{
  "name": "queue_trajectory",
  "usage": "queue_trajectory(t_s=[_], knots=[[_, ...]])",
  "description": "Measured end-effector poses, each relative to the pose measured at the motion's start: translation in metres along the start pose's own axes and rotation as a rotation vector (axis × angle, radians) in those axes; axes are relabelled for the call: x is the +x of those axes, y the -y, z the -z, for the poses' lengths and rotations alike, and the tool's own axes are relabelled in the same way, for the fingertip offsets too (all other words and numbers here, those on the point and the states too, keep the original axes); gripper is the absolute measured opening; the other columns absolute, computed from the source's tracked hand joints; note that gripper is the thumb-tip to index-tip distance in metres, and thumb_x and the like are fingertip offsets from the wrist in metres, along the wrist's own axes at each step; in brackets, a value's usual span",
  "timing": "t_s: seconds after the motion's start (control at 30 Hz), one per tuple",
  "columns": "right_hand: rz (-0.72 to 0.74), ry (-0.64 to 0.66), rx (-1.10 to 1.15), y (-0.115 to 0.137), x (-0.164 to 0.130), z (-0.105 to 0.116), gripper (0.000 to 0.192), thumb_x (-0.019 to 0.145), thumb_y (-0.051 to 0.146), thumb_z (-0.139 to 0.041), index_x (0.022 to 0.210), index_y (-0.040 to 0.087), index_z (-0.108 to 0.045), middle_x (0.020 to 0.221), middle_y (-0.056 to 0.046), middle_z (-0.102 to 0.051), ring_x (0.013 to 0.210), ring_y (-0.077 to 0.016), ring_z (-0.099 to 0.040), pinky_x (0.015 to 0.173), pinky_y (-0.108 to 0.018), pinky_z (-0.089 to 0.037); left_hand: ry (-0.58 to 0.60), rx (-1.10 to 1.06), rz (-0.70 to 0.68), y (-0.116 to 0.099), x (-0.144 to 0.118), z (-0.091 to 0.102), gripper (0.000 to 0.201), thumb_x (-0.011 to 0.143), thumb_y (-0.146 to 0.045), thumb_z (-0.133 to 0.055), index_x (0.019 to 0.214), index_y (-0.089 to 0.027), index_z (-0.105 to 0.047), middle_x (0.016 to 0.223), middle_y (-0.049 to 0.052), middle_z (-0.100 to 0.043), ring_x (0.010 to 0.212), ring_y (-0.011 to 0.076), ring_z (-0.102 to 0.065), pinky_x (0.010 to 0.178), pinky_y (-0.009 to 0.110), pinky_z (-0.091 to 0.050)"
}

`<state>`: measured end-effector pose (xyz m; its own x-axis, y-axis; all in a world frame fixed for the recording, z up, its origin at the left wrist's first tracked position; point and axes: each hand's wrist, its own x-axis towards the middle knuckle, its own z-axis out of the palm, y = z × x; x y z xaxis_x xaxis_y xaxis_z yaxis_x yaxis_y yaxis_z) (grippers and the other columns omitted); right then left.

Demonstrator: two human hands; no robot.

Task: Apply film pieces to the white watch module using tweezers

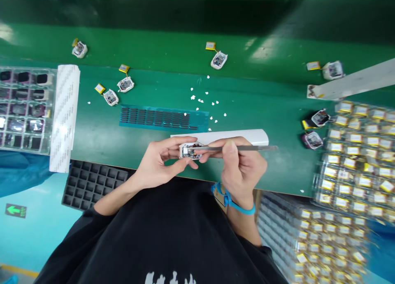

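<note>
The small white device sits between the two hands, held up just over the near edge of the green table. The left hand is curled around it, thumb below and fingers above, gripping its left end. The right hand is closed on a pair of metal tweezers that lie level, their tips touching the device's open top and their back end pointing right. A blue strap circles the right wrist.

The device is a rounded white shell lying open side up, with a small circuit board and dark and reddish parts showing inside; finer detail is too small to tell.

Just beyond the hands lies a white strip, and farther off a blue sheet of dark pads. Similar open devices with yellow batteries lie scattered on the far part of the table. Trays of yellow-labelled parts stand on the right.
</note>
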<state>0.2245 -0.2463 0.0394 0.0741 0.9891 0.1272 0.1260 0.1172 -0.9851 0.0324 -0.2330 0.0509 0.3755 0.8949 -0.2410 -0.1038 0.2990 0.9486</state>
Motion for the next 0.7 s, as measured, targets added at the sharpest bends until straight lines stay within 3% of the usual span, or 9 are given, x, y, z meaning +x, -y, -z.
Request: queue_trajectory(t_s=[0.2, 0.3, 0.37, 0.5, 0.7], knots=[[0.095, 0.031, -0.048, -0.010, -0.005, 0.009, 0.026, 0.112, 0.032, -0.052, 0.115, 0.028, -0.077, 0.090, -0.002, -0.081, 0.078, -0.0196, -0.080, 0.069, -0.033, -0.067, -0.021, 0.077, -0.028, 0.010, 0.005, 0.007, 0.031, 0.101, -0.038, -0.071, 0.119, -0.013, -0.076, 0.093, 0.008, -0.083, 0.072, 0.0201, -0.080, 0.074, 0.032, -0.068], [0.183, 0.034, -0.132, -0.025, 0.006, 0.027, 0.024, 0.111, 0.031, -0.054, 0.118, 0.029, -0.078, 0.102, -0.003, -0.082, 0.085, -0.0202, -0.079, 0.074, -0.035, -0.066, -0.036, 0.262, -0.105, 0.012, 0.012, 0.019, 0.028, 0.104, -0.034, -0.066, 0.119, -0.013, -0.074, 0.098, 0.009, -0.083, 0.073, 0.0181, -0.079, 0.073, 0.029, -0.065], [0.211, 0.120, -0.304, -0.037, 0.019, 0.038, 0.022, 0.109, 0.031, -0.058, 0.116, 0.030, -0.079, 0.107, -0.003, -0.082, 0.094, -0.0217, -0.078, 0.083, -0.039, -0.065, -0.049, 0.474, -0.208, 0.013, 0.022, 0.028, 0.024, 0.105, -0.031, -0.061, 0.115, -0.015, -0.075, 0.103, 0.009, -0.083, 0.083, 0.0185, -0.079, 0.078, 0.029, -0.063], [0.179, 0.302, -0.409, -0.058, 0.040, 0.046, 0.026, 0.110, 0.035, -0.055, 0.113, 0.028, -0.080, 0.110, -0.002, -0.082, 0.102, -0.0234, -0.075, 0.093, -0.043, -0.062, 0.120, 0.799, -0.365, 0.020, 0.047, 0.041, 0.025, 0.107, -0.025, -0.052, 0.113, -0.020, -0.075, 0.115, 0.008, -0.081, 0.113, 0.0227, -0.073, 0.100, 0.038, -0.056], [0.131, 0.303, -0.337, -0.069, 0.044, 0.044, 0.028, 0.110, 0.034, -0.054, 0.115, 0.029, -0.081, 0.113, -0.001, -0.081, 0.105, -0.0226, -0.075, 0.095, -0.042, -0.061, 0.236, 0.974, -0.346, 0.038, 0.065, 0.049, 0.028, 0.109, -0.024, -0.045, 0.121, -0.022, -0.070, 0.123, 0.005, -0.079, 0.114, 0.0234, -0.068, 0.099, 0.040, -0.049]])
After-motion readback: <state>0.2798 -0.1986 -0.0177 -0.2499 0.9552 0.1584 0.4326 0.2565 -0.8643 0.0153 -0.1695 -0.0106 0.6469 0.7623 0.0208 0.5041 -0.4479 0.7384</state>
